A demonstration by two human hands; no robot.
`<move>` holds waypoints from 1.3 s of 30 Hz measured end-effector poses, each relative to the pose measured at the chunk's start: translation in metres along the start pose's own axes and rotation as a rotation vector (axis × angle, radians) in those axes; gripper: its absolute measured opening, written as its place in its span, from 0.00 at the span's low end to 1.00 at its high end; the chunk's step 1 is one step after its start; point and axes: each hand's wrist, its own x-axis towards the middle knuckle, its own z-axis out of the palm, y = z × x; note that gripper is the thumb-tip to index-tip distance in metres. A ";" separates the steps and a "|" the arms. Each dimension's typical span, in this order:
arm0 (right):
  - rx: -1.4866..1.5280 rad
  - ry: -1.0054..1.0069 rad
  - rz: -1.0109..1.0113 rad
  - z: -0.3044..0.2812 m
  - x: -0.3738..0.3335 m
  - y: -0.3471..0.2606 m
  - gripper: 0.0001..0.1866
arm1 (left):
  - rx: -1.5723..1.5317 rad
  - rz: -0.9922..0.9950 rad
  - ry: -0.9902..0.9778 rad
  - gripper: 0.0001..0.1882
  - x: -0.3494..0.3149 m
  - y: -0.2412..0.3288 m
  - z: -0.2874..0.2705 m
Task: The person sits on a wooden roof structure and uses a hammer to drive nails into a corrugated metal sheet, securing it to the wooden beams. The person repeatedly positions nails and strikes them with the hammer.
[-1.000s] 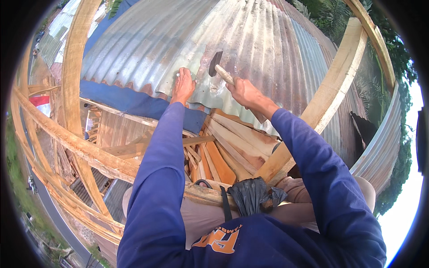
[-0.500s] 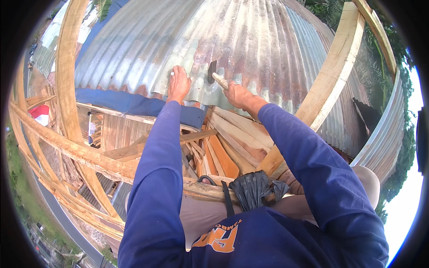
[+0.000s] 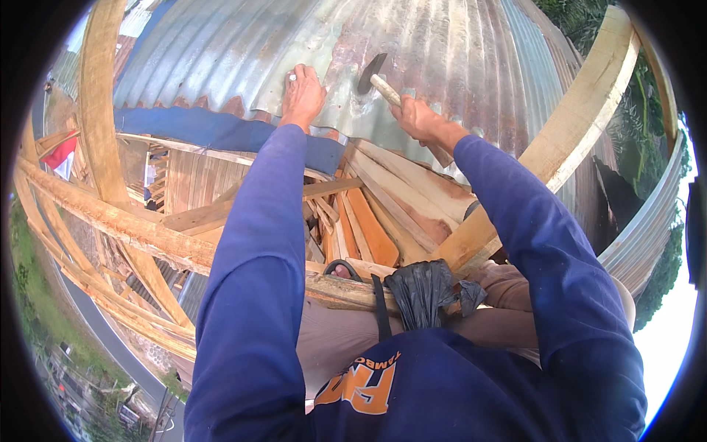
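Observation:
My right hand (image 3: 420, 120) grips a hammer (image 3: 385, 90) by its pale wooden handle. Its dark head is above weathered corrugated metal roofing (image 3: 243, 51), a short way right of my left hand (image 3: 303, 96). That left hand, with a ring on one finger, rests on the roofing near its lower edge. Its fingers are curled and close together; whatever they may pinch is hidden. Rust stains the roofing around both hands, and a blue sheet (image 3: 221, 131) shows below its wavy edge.
Timber beams frame both sides, one rising at left (image 3: 103, 103), another slanting at right (image 3: 574, 110). Loose boards (image 3: 405, 195) lie under the roof edge. A black plastic bag (image 3: 422, 291) sits by my lap, beside a wooden beam. Far below at left runs a road (image 3: 110, 346).
The view has shifted, so roof and hands appear higher. The hammer has moved slightly right, away from my left hand, and its head is tilted more. My left hand stays on the roofing.

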 end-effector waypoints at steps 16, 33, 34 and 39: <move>0.005 -0.251 0.217 -0.026 -0.008 -0.058 0.23 | -0.070 -0.112 0.057 0.28 0.000 -0.035 0.042; 0.086 -0.175 0.265 -0.008 -0.022 -0.060 0.23 | -0.433 -0.133 0.040 0.22 0.007 -0.030 0.014; 0.093 -0.166 0.279 -0.009 -0.023 -0.057 0.23 | -0.470 -0.135 0.020 0.19 0.007 -0.025 0.012; 0.067 -0.140 0.262 -0.012 -0.029 -0.057 0.22 | -0.398 0.016 -0.125 0.19 0.012 -0.017 -0.004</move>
